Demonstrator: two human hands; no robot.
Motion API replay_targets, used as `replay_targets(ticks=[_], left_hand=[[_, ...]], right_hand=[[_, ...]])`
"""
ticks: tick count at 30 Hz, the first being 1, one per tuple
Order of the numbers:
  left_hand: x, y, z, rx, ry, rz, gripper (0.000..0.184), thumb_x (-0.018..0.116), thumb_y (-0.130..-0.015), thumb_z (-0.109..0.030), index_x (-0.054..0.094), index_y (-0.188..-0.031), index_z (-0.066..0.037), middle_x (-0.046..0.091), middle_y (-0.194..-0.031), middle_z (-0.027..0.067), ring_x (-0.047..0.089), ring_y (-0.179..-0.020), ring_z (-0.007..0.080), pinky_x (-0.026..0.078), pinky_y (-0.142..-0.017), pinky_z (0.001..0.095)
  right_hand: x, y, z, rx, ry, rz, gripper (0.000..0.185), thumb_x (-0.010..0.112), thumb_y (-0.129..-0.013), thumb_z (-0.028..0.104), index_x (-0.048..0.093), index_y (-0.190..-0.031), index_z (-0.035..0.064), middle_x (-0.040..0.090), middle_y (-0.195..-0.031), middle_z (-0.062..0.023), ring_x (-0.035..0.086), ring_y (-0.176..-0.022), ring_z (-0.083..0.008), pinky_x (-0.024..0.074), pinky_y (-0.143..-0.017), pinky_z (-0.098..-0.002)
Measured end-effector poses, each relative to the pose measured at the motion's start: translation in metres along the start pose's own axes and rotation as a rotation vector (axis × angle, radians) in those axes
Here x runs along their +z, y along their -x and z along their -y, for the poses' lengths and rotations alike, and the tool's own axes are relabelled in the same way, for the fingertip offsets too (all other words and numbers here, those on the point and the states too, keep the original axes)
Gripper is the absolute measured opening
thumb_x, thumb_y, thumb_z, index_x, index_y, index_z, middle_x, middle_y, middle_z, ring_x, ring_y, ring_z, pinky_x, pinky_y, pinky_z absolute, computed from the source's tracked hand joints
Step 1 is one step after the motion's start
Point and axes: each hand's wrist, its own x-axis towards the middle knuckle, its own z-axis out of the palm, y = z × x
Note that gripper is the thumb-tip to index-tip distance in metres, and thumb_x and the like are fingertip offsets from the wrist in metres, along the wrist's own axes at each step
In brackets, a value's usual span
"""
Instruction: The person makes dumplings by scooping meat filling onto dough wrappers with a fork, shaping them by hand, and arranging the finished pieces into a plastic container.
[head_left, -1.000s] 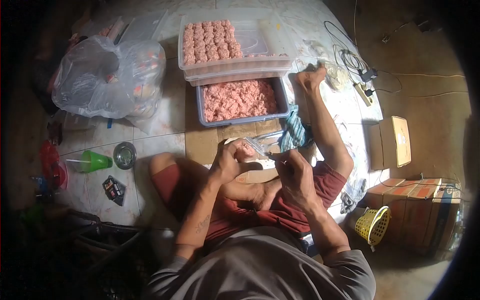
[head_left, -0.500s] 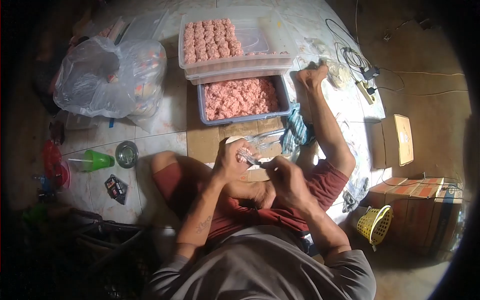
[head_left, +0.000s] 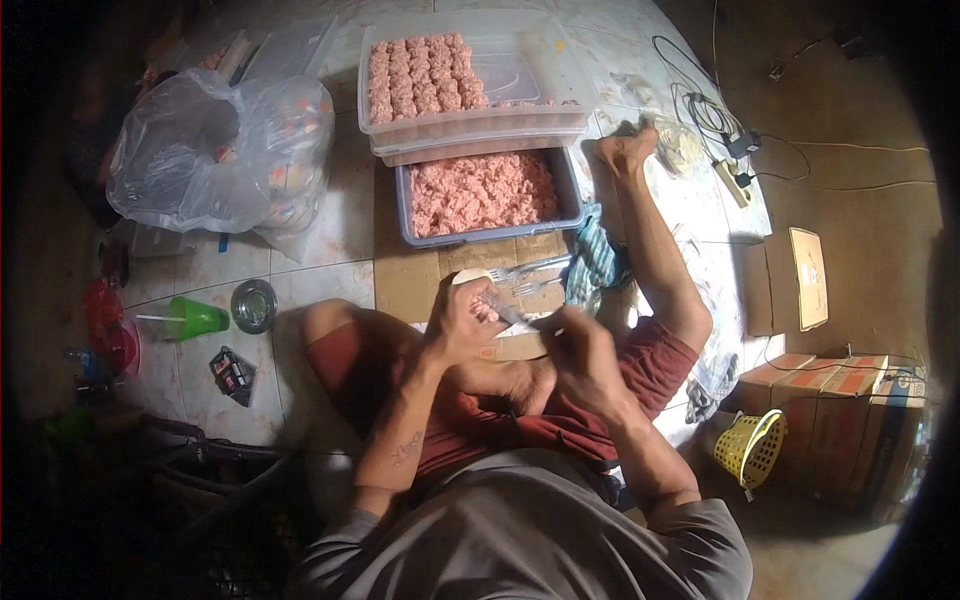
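Note:
In my left hand (head_left: 462,325), fingers curled closed, sits a small lump of pink minced meat (head_left: 484,311). My right hand (head_left: 582,350) is closed around a fork (head_left: 516,316), whose blurred tines reach toward that lump. Beyond my hands, a blue-grey tub (head_left: 408,222) holds a heap of the same pink mince (head_left: 480,195). Behind it, a clear plastic tray (head_left: 560,122) carries rows of shaped mince portions (head_left: 425,78) on its left side. More forks (head_left: 528,268) lie just past my hands, near a teal checked cloth (head_left: 593,255).
Cardboard (head_left: 400,270) lies under the tub. At left are a large plastic bag (head_left: 180,160), a green cup (head_left: 200,318) and a glass ashtray (head_left: 254,306). On the right are a power strip (head_left: 733,183) with cables, a yellow basket (head_left: 748,450) and cardboard boxes (head_left: 830,420).
The fork has shifted and is more blurred at the lump, and my right hand has turned slightly. My left hand stays nearly in place with the mince.

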Motion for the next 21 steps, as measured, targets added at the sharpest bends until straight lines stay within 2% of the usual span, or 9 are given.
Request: replay_targets(ticks=[2,5,7,9,11,14,15,17,21], left_hand=[[0.000,-0.005,0.000,0.142,-0.153,-0.025,0.031,0.089,-0.078,-0.013,0.064,-0.092,-0.003,0.071,-0.089,0.0043,0.065,-0.081,0.0117,0.052,-0.069,0.0298],[-0.009,-0.002,0.008,0.137,0.414,0.029,0.030,0.087,-0.080,-0.015,0.064,-0.093,-0.002,0.071,-0.087,0.0117,0.068,-0.079,0.0198,0.053,-0.071,0.0335],[-0.009,-0.003,-0.001,-0.007,0.505,0.121,0.030,0.087,-0.080,-0.017,0.065,-0.095,-0.003,0.072,-0.088,0.0122,0.069,-0.081,0.0207,0.054,-0.076,0.0337],[0.000,-0.011,-0.006,-0.119,-0.299,-0.004,0.032,0.088,-0.079,-0.019,0.066,-0.096,-0.003,0.073,-0.091,0.0068,0.068,-0.086,0.0145,0.055,-0.081,0.0327],[-0.008,-0.006,-0.008,-0.048,-0.211,-0.053,0.034,0.089,-0.078,-0.023,0.067,-0.094,-0.003,0.073,-0.091,0.0070,0.067,-0.086,0.0131,0.055,-0.079,0.0325],[-0.017,0.001,-0.001,0.034,0.247,0.021,0.037,0.089,-0.073,-0.026,0.067,-0.093,-0.004,0.071,-0.087,0.0180,0.069,-0.080,0.0377,0.054,-0.072,0.0406],[-0.014,-0.002,0.003,0.032,0.245,0.023,0.037,0.089,-0.073,-0.026,0.067,-0.093,-0.004,0.071,-0.087,0.0180,0.069,-0.080,0.0377,0.054,-0.072,0.0406],[-0.008,-0.006,0.010,0.083,-0.176,0.061,0.031,0.088,-0.077,-0.018,0.066,-0.090,-0.001,0.069,-0.079,0.0123,0.068,-0.075,0.0174,0.054,-0.070,0.0340],[-0.007,-0.005,0.009,0.097,-0.160,0.026,0.028,0.086,-0.078,-0.017,0.067,-0.091,-0.001,0.067,-0.078,0.0154,0.069,-0.073,0.0240,0.053,-0.069,0.0355]], right_hand=[[0.002,-0.003,-0.013,-0.153,0.195,0.042,0.007,0.062,-0.094,-0.004,0.064,-0.101,-0.0031,0.064,-0.083,-0.0151,0.061,-0.074,-0.0215,0.0509,-0.070,-0.0326],[-0.009,0.000,0.003,-0.065,-0.042,-0.123,0.004,0.063,-0.094,-0.003,0.064,-0.098,-0.0033,0.063,-0.083,-0.0161,0.062,-0.074,-0.0221,0.0500,-0.068,-0.0332],[-0.005,0.001,-0.005,0.057,0.019,0.126,0.007,0.062,-0.096,-0.001,0.064,-0.103,-0.0035,0.064,-0.085,-0.0146,0.061,-0.079,-0.0178,0.0504,-0.072,-0.0320],[-0.002,-0.006,-0.010,-0.111,0.183,0.065,0.007,0.061,-0.097,0.000,0.064,-0.103,-0.0036,0.064,-0.086,-0.0120,0.060,-0.081,-0.0149,0.0503,-0.072,-0.0308],[-0.006,-0.005,-0.005,-0.012,-0.071,-0.041,0.006,0.061,-0.097,-0.001,0.063,-0.102,-0.0035,0.065,-0.087,-0.0103,0.060,-0.081,-0.0145,0.0505,-0.073,-0.0310],[-0.005,-0.008,-0.008,-0.039,-0.139,-0.030,0.006,0.061,-0.096,-0.002,0.063,-0.101,-0.0033,0.064,-0.086,-0.0119,0.059,-0.078,-0.0163,0.0499,-0.071,-0.0324],[-0.004,-0.008,-0.008,-0.034,-0.033,0.062,0.005,0.062,-0.095,-0.003,0.063,-0.100,-0.0032,0.063,-0.083,-0.0144,0.059,-0.074,-0.0180,0.0491,-0.069,-0.0334],[-0.001,-0.006,-0.009,-0.018,0.085,0.140,0.004,0.063,-0.095,0.000,0.062,-0.096,-0.0036,0.061,-0.080,-0.0181,0.057,-0.069,-0.0220,0.0478,-0.065,-0.0355],[-0.008,-0.011,-0.007,0.005,-0.010,-0.010,0.006,0.062,-0.095,0.001,0.060,-0.094,-0.0043,0.059,-0.081,-0.0204,0.058,-0.069,-0.0239,0.0474,-0.065,-0.0371]])
